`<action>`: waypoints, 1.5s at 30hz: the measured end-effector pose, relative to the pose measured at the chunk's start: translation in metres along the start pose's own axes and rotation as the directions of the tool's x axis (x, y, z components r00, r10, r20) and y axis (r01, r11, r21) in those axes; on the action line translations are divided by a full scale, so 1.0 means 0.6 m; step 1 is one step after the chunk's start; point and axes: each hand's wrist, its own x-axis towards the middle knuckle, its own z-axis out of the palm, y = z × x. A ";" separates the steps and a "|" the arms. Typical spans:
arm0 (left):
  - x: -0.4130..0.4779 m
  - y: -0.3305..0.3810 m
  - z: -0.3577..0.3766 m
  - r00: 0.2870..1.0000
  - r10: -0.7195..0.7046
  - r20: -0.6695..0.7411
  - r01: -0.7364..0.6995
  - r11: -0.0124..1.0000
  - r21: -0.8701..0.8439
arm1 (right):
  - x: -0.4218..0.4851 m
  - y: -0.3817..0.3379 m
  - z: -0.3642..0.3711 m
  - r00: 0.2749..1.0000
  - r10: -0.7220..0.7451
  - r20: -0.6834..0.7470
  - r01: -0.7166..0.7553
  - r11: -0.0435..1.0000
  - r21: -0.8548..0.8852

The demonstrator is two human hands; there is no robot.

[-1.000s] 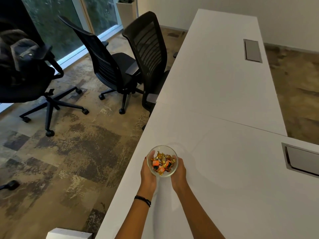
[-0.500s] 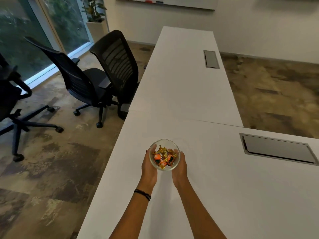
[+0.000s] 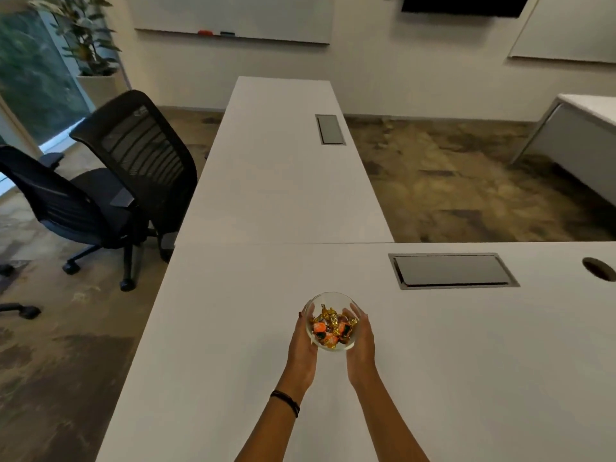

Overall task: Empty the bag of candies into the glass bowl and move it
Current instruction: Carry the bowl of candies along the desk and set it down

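A small clear glass bowl (image 3: 328,300) holds several wrapped candies (image 3: 330,328) in gold and orange foil. I hold the bowl between both hands over the white table (image 3: 216,328). My left hand (image 3: 301,348) cups its left side and my right hand (image 3: 361,345) cups its right side. A black band sits on my left wrist. No candy bag is in view.
A metal cable hatch (image 3: 451,271) and a round grommet hole (image 3: 598,269) lie in the table at the right. A second white table (image 3: 283,161) runs away ahead with its own hatch (image 3: 330,129). Two black office chairs (image 3: 140,168) stand at the left.
My view has swung right and upward, showing the far wall. The bowl stays cupped in both hands and has shifted right along the table, away from its left edge.
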 end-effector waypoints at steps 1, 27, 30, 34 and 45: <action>0.006 -0.010 0.014 1.000 -0.014 0.018 0.014 1.000 -0.001 | 0.001 -0.005 -0.018 1.000 -0.009 -0.016 0.009 1.000 0.014; 0.126 -0.189 0.181 0.984 -0.168 -0.055 0.171 0.983 0.067 | 0.131 0.012 -0.269 0.909 0.114 -0.400 -0.100 0.993 0.055; 0.134 -0.194 0.182 0.982 -0.169 -0.083 0.174 0.982 0.069 | 0.143 0.014 -0.276 0.897 0.107 -0.430 -0.107 0.994 0.025; 0.138 -0.199 0.182 0.978 -0.172 -0.121 0.184 0.979 0.090 | 0.151 0.015 -0.281 0.873 0.116 -0.473 -0.110 0.993 0.039; 0.135 -0.178 0.205 0.958 -0.147 -0.246 0.189 0.969 0.157 | 0.146 -0.005 -0.271 0.794 0.031 -0.607 -0.077 0.996 -0.050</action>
